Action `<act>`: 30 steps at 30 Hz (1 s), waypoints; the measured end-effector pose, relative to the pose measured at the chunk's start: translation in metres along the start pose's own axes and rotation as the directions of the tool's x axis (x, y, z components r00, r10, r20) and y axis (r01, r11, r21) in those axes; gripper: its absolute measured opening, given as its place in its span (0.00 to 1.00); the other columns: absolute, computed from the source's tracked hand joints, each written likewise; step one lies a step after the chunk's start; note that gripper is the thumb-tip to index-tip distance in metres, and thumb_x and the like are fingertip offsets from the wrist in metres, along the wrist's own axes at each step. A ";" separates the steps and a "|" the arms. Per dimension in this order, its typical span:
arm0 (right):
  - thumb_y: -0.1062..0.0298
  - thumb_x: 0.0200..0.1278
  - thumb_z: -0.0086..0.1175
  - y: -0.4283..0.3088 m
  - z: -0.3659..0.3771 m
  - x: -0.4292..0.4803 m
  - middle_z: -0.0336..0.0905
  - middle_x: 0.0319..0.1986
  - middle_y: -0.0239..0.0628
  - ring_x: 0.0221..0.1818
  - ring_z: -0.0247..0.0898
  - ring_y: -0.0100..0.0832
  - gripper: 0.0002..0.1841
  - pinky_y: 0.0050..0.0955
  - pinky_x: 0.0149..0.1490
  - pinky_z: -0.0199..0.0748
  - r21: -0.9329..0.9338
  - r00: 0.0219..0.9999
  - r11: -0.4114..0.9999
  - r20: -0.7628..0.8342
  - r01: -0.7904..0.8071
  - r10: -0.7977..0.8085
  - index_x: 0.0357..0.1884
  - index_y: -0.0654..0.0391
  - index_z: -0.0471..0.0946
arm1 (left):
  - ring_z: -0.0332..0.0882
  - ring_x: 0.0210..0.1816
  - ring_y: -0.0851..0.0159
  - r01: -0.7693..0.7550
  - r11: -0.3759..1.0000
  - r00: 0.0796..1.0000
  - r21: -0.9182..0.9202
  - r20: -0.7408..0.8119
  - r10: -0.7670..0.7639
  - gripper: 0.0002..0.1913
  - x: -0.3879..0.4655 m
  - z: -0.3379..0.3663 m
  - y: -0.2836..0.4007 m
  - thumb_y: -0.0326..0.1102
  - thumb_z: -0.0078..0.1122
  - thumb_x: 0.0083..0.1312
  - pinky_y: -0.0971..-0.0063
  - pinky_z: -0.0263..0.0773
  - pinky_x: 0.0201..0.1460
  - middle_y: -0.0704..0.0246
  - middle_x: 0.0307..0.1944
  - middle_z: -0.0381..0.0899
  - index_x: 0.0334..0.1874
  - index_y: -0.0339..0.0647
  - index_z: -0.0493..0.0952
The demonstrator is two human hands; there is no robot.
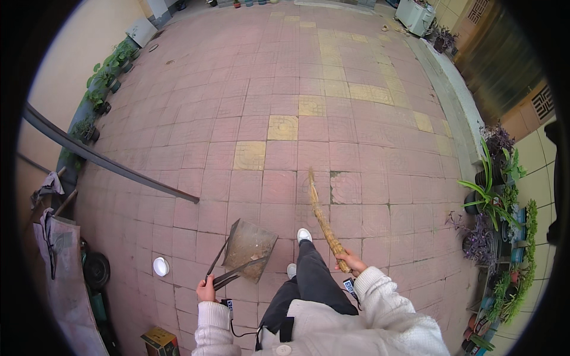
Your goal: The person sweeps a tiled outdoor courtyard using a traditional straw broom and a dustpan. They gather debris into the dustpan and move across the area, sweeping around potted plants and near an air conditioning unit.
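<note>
My left hand (206,289) is closed round the handle of a metal dustpan (249,249), which hangs over the paving left of my legs. Small debris lies in its pan. In my right hand (352,262) is the thick end of a straw broom (327,227). The broom slants forward and slightly left, its thin frayed tip over the pink floor tiles (280,187) ahead of my feet. Whether that tip touches the tiles, I cannot tell.
A white bowl (161,266) stands at the left, a cardboard box (160,341) below it. A dark metal pole (120,164) slants in from the left. Potted plants (490,200) line the right wall, others (107,78) the left; a wheel (96,270) stands near the left edge.
</note>
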State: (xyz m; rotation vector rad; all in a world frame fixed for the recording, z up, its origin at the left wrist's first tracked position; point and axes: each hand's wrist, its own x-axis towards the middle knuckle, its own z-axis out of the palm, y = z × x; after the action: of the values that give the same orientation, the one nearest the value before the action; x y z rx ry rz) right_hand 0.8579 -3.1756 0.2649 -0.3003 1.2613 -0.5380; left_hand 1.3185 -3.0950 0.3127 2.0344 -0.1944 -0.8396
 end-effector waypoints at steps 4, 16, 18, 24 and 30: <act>0.73 0.53 0.49 -0.040 0.021 0.071 0.66 0.28 0.38 0.22 0.65 0.28 0.25 0.28 0.23 0.73 -0.055 0.994 0.998 -0.104 0.015 -0.021 0.54 0.56 0.55 | 0.55 0.19 0.79 -0.007 0.999 0.999 0.033 0.033 0.006 0.17 0.051 0.052 0.042 0.37 0.63 0.49 0.82 0.50 0.21 0.79 0.14 0.63 0.11 0.43 0.64; 0.70 0.55 0.48 -0.149 0.086 0.217 0.65 0.24 0.37 0.21 0.66 0.30 0.26 0.28 0.18 0.68 0.154 0.938 0.984 -0.319 -0.092 0.137 0.56 0.49 0.53 | 0.50 0.19 0.80 0.106 0.973 0.992 0.204 0.043 -0.117 0.22 0.189 0.165 0.136 0.42 0.60 0.54 0.82 0.46 0.20 0.80 0.13 0.56 0.09 0.44 0.59; 0.69 0.56 0.49 -0.159 0.095 0.234 0.65 0.24 0.36 0.20 0.65 0.29 0.27 0.28 0.18 0.68 0.203 0.941 0.976 -0.307 -0.083 0.144 0.56 0.48 0.52 | 0.49 0.19 0.80 0.116 0.969 0.989 0.217 0.069 -0.133 0.23 0.214 0.182 0.147 0.42 0.60 0.55 0.82 0.45 0.20 0.81 0.12 0.55 0.09 0.44 0.58; 0.73 0.50 0.53 -0.163 0.149 0.311 0.64 0.24 0.37 0.18 0.63 0.29 0.35 0.28 0.17 0.66 0.297 0.938 0.954 -0.319 -0.037 0.136 0.59 0.43 0.49 | 0.48 0.19 0.80 0.047 0.954 0.975 0.297 0.192 -0.108 0.24 0.295 0.231 0.162 0.43 0.59 0.56 0.82 0.44 0.20 0.82 0.13 0.54 0.10 0.45 0.57; 0.87 0.36 0.49 -0.139 0.300 0.379 0.62 0.38 0.44 0.18 0.63 0.33 0.51 0.29 0.17 0.65 0.380 0.900 0.925 -0.394 -0.026 0.187 0.63 0.41 0.38 | 0.52 0.21 0.79 0.019 0.935 0.965 0.353 0.238 -0.109 0.22 0.353 0.265 0.162 0.44 0.61 0.54 0.84 0.49 0.24 0.80 0.14 0.60 0.11 0.42 0.61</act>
State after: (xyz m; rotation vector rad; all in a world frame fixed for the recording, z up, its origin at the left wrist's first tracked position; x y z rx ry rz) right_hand 1.1918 -3.5194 0.1106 0.2177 1.5534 -0.7558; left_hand 1.4472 -3.5249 0.1722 2.2640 -0.4501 -1.1763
